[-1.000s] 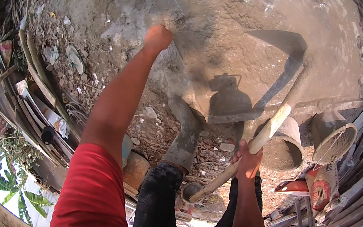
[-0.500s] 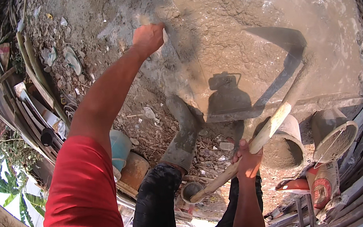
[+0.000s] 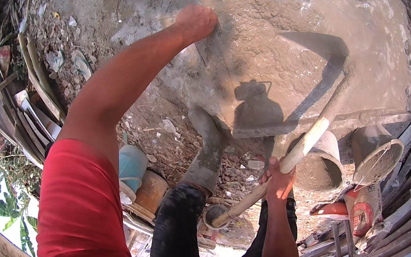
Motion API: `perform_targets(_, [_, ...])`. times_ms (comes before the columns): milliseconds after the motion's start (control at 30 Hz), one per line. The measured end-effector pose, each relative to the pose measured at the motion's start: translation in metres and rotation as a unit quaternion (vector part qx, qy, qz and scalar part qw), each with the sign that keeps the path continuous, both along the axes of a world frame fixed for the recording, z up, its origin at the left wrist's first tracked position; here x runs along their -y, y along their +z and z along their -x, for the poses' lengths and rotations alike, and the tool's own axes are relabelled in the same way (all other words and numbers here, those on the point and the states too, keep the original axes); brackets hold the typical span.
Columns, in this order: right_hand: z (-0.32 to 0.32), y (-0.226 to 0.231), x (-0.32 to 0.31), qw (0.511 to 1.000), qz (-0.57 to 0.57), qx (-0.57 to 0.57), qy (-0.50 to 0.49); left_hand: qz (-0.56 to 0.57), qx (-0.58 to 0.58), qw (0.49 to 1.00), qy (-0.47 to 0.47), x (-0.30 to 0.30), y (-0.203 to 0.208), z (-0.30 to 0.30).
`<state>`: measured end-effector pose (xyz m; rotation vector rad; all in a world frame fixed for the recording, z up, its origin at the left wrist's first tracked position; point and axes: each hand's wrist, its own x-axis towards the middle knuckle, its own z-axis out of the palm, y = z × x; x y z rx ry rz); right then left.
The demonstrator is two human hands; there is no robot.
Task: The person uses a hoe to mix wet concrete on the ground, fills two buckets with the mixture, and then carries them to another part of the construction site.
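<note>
My right hand [image 3: 279, 181] is closed round the wooden handle of a hoe [image 3: 308, 141], which slants up to the right. The hoe's dark blade [image 3: 321, 45] rests at the wet grey mortar [image 3: 255, 32]. Out over the mortar, my left hand [image 3: 197, 22] makes a fist, its knuckles upward. Whatever that fist holds, if anything, is hidden. Close by it a thin line runs across the mortar. Below the hoe's lower end a small round container [image 3: 212, 221] shows in part.
Two mortar-smeared buckets [image 3: 321, 167] [image 3: 377, 157] lie tipped at the right, near a printed sack [image 3: 367, 211] and stacked boards [image 3: 409, 194]. My muddy boot [image 3: 207, 146] stands at the mortar's edge. A blue bucket [image 3: 133, 165] and scrap wood [image 3: 22, 117] are at the left.
My left fist has moved to the right and slightly up over the mortar, and the left arm has swung with it. My right hand and the hoe have hardly moved.
</note>
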<state>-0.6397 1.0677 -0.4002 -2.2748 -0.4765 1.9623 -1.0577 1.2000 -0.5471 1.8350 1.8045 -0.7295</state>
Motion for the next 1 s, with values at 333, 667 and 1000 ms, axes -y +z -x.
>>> perform_targets(333, [-0.011,-0.01,0.009,0.999,0.003,-0.025,-0.047,0.221,-0.017,0.975,0.006,0.209,0.016,0.014])
perform_targets(667, [-0.006,0.004,0.001,0.997,-0.061,-0.053,0.006,-0.071,-0.463,0.685,0.557,0.259,0.108,0.204])
perform_targets(1000, [0.028,0.133,-0.01,0.959,-0.214,0.079,0.17,0.162,0.576,0.62,0.507,0.368,0.334,-0.273])
